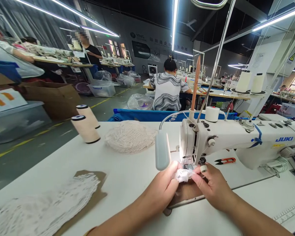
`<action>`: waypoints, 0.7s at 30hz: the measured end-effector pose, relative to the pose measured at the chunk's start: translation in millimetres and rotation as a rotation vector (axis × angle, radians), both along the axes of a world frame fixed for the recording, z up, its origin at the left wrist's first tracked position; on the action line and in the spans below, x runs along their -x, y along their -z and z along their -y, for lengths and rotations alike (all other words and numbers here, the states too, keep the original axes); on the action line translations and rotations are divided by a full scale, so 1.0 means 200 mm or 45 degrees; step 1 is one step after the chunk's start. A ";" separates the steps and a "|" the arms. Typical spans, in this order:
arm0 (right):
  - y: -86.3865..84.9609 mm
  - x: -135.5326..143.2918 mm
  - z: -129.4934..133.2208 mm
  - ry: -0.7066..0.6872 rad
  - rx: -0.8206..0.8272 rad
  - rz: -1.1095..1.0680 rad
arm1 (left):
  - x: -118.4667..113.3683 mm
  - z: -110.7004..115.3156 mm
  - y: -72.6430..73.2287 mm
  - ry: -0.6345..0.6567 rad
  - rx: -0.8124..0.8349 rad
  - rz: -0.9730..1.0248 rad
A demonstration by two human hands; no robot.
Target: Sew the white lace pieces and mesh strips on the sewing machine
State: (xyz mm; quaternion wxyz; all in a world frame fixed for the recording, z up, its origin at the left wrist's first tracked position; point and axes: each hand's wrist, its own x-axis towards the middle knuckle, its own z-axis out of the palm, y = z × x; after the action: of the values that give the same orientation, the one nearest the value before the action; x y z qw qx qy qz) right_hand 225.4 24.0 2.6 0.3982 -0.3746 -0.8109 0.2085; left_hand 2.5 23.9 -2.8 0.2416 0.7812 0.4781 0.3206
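A small piece of white lacy fabric (183,175) lies between my two hands, right in front of the presser foot of a white sewing machine (218,131). My left hand (167,182) pinches its left end, thumb and fingers closed. At the right end, my right hand (210,185) grips the fabric between thumb and forefinger. The needle area just behind the fabric is lit, and the fingers partly hide it. Beneath the hands is the brown, shiny machine bed plate (186,193).
Orange-handled thread snips (225,161) lie under the machine arm. Piled white lace pieces (131,137) sit behind left, with another lace stack (46,206) on brown card nearer. Two thread cones (86,129) stand at the left edge. A grey lamp (162,150) hangs beside the needle. A co-worker (170,87) sits ahead.
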 end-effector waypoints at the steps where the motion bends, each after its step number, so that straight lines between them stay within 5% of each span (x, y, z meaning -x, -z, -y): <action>1: 0.00 0.01 0.00 0.033 0.045 -0.033 | -0.01 -0.01 -0.01 0.002 0.084 0.012; 21: 0.01 0.03 -0.01 0.019 0.069 -0.043 | -0.02 0.00 -0.10 0.197 0.175 0.118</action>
State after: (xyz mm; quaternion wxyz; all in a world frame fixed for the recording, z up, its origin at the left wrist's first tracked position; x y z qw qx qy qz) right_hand 219.6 25.3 0.0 0.4031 -0.3876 -0.7953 0.2339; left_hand 6.9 24.2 16.9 0.3406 0.7817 0.4256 0.3031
